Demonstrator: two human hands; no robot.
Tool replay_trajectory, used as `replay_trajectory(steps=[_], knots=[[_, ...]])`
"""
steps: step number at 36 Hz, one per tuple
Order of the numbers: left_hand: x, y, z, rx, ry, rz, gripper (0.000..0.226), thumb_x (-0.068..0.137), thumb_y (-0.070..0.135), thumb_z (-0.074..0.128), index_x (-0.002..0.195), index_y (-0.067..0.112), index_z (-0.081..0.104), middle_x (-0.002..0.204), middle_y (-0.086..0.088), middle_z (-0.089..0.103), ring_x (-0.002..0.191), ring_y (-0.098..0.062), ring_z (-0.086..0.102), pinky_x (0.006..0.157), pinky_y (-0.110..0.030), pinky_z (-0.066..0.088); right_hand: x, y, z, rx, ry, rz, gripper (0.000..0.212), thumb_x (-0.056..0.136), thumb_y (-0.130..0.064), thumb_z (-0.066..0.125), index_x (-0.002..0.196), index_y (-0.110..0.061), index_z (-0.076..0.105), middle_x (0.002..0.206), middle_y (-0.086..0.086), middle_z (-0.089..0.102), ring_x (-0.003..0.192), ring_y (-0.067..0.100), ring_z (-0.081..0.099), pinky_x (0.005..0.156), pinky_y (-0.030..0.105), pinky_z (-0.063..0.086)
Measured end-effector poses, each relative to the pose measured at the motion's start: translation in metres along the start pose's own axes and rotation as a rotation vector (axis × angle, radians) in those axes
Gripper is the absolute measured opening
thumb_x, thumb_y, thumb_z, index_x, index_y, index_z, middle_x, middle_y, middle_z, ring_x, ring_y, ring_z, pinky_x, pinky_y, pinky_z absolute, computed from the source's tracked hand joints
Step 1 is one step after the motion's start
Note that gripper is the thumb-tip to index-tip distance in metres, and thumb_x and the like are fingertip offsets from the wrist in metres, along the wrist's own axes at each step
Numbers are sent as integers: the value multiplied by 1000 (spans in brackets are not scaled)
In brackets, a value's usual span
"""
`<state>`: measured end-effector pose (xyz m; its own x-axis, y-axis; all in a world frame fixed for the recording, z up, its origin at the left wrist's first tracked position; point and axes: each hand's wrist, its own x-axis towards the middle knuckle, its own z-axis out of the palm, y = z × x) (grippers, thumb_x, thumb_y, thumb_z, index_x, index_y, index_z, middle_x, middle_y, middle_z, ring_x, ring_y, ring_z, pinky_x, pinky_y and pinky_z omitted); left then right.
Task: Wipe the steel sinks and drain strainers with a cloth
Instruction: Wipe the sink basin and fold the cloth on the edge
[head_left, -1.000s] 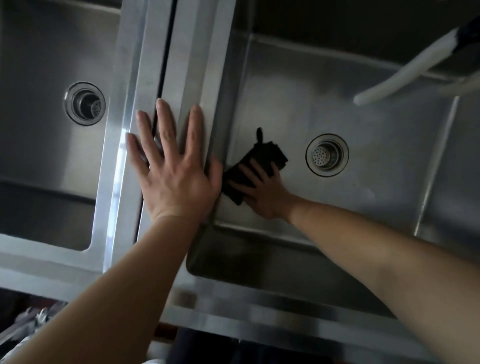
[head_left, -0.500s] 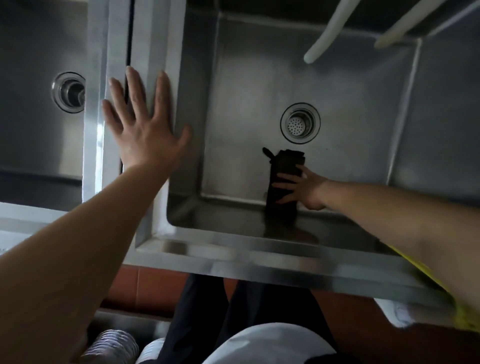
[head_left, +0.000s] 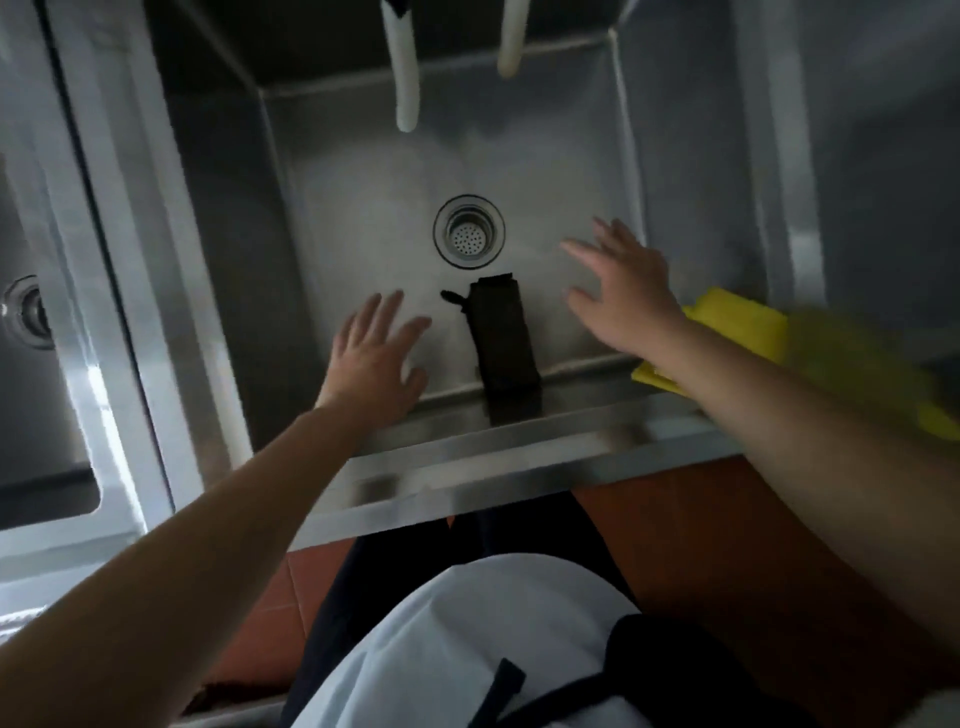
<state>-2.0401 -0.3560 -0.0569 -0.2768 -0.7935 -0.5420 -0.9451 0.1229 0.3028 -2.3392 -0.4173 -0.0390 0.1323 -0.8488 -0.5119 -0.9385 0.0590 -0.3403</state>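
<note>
A dark folded cloth lies on the floor of the steel sink, against the near wall, just below the round drain strainer. My left hand hovers open inside the sink, to the left of the cloth and apart from it. On the other side of the cloth my right hand is also open, fingers spread, holding nothing. A second sink with its own strainer shows at the far left edge.
Two pale hoses hang down from above the back of the sink. Something yellow sits behind my right forearm at the sink's right side. The steel front rim runs below, with red floor tiles and my apron underneath.
My right hand has let go of the cloth and lifted to its right. My left hand has left the divider between the sinks and come down into the sink.
</note>
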Motion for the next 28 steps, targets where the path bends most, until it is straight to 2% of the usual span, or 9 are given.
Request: replay_trajectory(steps=[3, 8, 12, 15, 17, 21, 25, 28], knots=[[27, 15, 34, 114, -249, 121, 62, 101, 46, 45, 157, 36, 20, 168, -3, 1, 154, -31, -2, 123, -49, 4, -26, 8, -11, -17, 76, 39, 53, 97, -39, 54, 148, -30, 44, 165, 4, 21, 153, 26, 11, 119, 55, 13], [78, 32, 77, 296, -308, 254, 64, 102, 53, 34, 157, 42, 4, 168, -5, -7, 153, -33, -6, 122, -50, 3, -67, 19, -6, -148, 88, -37, 50, 97, -40, 51, 145, -28, 47, 165, 5, 24, 154, 26, 11, 118, 61, 8], [109, 45, 112, 484, -299, 484, 60, 101, 61, 16, 156, 45, -3, 167, -4, -15, 152, -33, -17, 120, -55, -10, -76, 32, -4, -319, 52, 10, 53, 97, -48, 47, 148, -34, 41, 167, 2, 14, 155, 22, 0, 118, 64, 2], [126, 43, 133, 589, -283, 574, 60, 99, 63, 6, 156, 46, -1, 167, -5, -14, 151, -33, -20, 119, -56, -15, -62, 45, -20, -353, 178, 28, 60, 93, -50, 53, 148, -34, 39, 167, 3, 13, 155, 26, 1, 115, 68, 2], [137, 43, 142, 617, -258, 609, 61, 98, 63, 3, 156, 46, -2, 167, -7, -13, 151, -34, -20, 120, -56, -13, -43, 58, -36, -401, 274, 40, 64, 90, -52, 52, 149, -34, 36, 168, 4, 11, 154, 30, 2, 114, 70, 4], [150, 49, 152, 577, -212, 636, 61, 98, 64, 8, 157, 46, 3, 167, -11, -10, 151, -38, -17, 120, -58, -10, -1, 84, -60, -459, 356, 70, 72, 87, -51, 50, 153, -35, 28, 168, 5, 5, 154, 32, 3, 113, 70, 6], [161, 71, 159, 499, -129, 642, 65, 95, 64, 9, 156, 43, 17, 167, -15, 7, 152, -44, -2, 121, -60, -3, 29, 106, -69, -537, 330, 58, 76, 91, -48, 53, 157, -37, 15, 168, 3, -5, 155, 28, -2, 117, 66, 4], [179, 97, 167, 439, -109, 628, 66, 95, 66, 10, 157, 43, 16, 167, -15, 3, 152, -43, -6, 119, -60, -8, 42, 120, -75, -602, 300, -8, 77, 93, -51, 50, 158, -38, 9, 168, 4, -7, 155, 27, -3, 120, 60, 3]])
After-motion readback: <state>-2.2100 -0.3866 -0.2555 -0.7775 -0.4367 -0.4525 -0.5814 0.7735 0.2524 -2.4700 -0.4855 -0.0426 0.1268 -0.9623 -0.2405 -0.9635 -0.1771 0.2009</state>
